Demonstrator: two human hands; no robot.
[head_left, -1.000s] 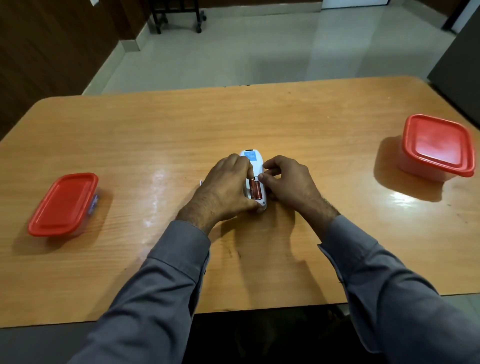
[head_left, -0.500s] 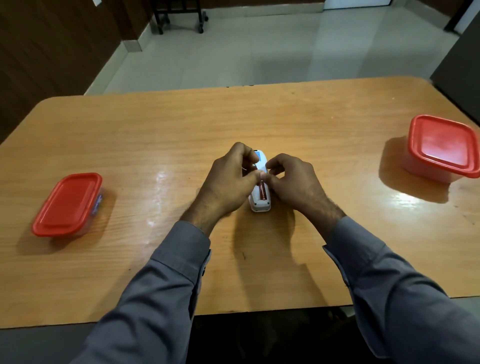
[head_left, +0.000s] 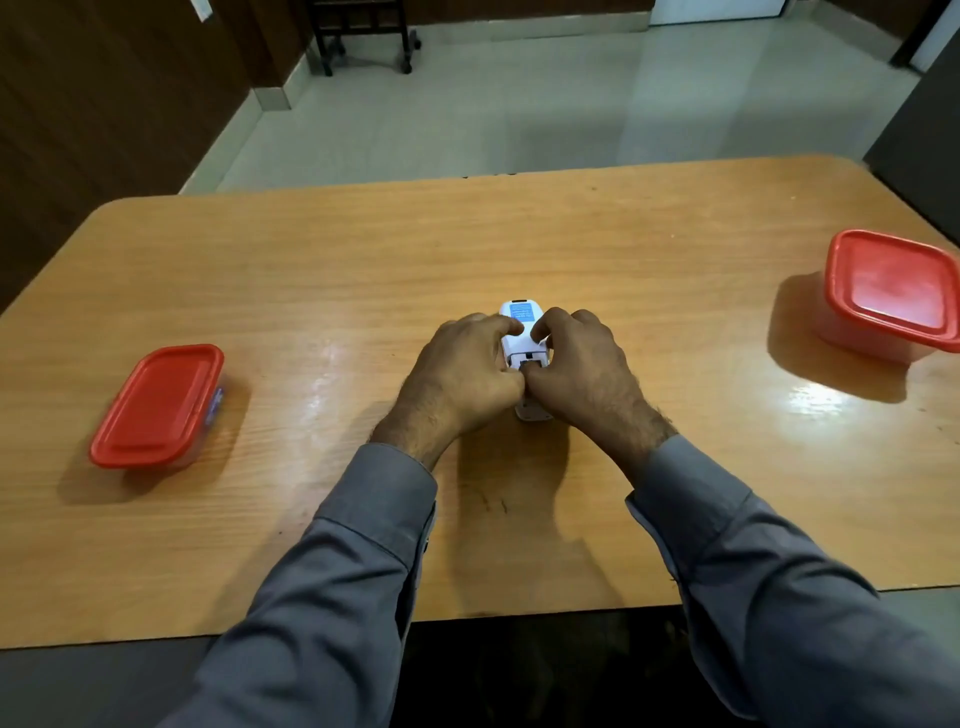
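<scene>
Glossy orange wood desk, glare beside left red-lidded box and right red-lidded box. Pale tiled floor beyond, dark wall leftward. Mid-desk, white device clasped by left hand and right hand, fingers curled round it.

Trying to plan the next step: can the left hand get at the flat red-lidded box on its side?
Probably yes, once freed: the left hand grips the white device, but only bare table lies between it and the flat red-lidded box.
</scene>
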